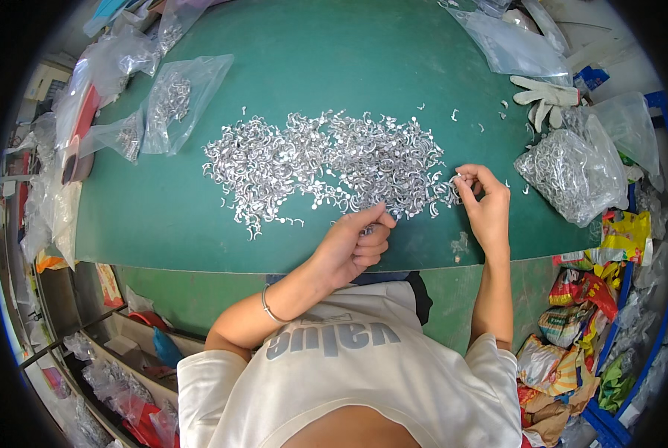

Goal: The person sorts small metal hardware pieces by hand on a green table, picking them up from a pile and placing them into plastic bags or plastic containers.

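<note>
Shiny, curved metal pieces [393, 160] lie heaped beside the right hand [489, 207].

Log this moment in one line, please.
silvery pieces: heaped on green table; left hand: curled around some; right hand: at heap's right edge; filled clear bag: at right

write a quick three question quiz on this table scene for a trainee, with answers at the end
1. Which grip is at the right edge of the pile of silvery pieces?
2. True or false: the white glove lies to the right of that pile.
3. Fill in the blank: the bracelet is on the ___ wrist.

Key: 1. The right grip. 2. True. 3. Left.
</note>
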{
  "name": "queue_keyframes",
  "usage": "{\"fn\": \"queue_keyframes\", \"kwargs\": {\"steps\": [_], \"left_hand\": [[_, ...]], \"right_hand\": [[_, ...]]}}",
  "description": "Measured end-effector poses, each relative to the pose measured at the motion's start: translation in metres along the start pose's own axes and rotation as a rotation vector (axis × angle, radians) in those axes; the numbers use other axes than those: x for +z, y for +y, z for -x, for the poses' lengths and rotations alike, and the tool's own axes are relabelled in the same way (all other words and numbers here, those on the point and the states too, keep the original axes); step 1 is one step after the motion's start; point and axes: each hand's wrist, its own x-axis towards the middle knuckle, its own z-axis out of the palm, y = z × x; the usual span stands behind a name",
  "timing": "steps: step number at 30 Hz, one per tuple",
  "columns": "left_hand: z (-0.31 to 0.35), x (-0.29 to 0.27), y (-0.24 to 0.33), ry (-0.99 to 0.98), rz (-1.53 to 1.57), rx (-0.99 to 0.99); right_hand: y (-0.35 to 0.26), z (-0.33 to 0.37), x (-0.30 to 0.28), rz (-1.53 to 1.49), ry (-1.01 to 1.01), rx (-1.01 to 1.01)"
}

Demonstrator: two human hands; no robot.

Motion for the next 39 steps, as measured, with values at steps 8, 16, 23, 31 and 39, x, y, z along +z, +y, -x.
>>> {"fn": "queue_keyframes", "kwargs": {"steps": [8,16,23,31,39], "left_hand": [[-0.013,0.045,-0.008,0.359,-0.011,-0.022],[-0.025,0.038,0.019,0.348,-1.573,0.436],[-0.065,0.031,0.041,0.284,-2.116,0.77],[-0.064,0.032,0.046,0.118,-2.288,0.761],[-0.067,0.028,0.053,0.225,-1.932,0.701]], "right_hand": [[-0.035,0.021,0.001,-0.327,-0.372,-0.099],[-0.002,0.007,0.0,0.305,0.009,-0.264],[0.001,0.004,-0.002,0.109,0.119,-0.135],[0.003,0.003,-0.008,-1.42,-0.159,0.525],[-0.004,0.011,-0.009,-0.025,-0.105,-0.094]]}}
